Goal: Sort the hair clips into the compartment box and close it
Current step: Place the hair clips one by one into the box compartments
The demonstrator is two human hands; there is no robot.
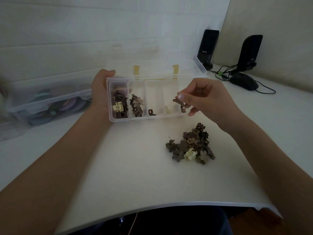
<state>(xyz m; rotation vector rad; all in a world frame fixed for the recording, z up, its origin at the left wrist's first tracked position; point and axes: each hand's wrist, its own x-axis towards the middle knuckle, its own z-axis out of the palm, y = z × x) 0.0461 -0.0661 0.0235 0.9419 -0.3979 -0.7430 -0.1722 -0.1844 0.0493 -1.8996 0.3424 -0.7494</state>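
Note:
A clear compartment box (118, 119) stands open on the white table, its lid (194, 65) tilted back. My left hand (100, 89) grips the box's left end. The two left compartments hold several brown clips and one cream clip (117, 107). A single brown clip (151, 112) lies in the third compartment. My right hand (206, 99) pinches a dark brown hair clip (177, 101) over the box's right end. A pile of brown, tan and cream clips (191, 145) lies on the table in front of the box, to the right.
A clear bin (50, 102) with coloured round items sits at the left. Two black speakers (207, 46) (249, 53), a black mouse (243, 81) and cables lie at the back right. The table's front edge (169, 205) curves near my lap.

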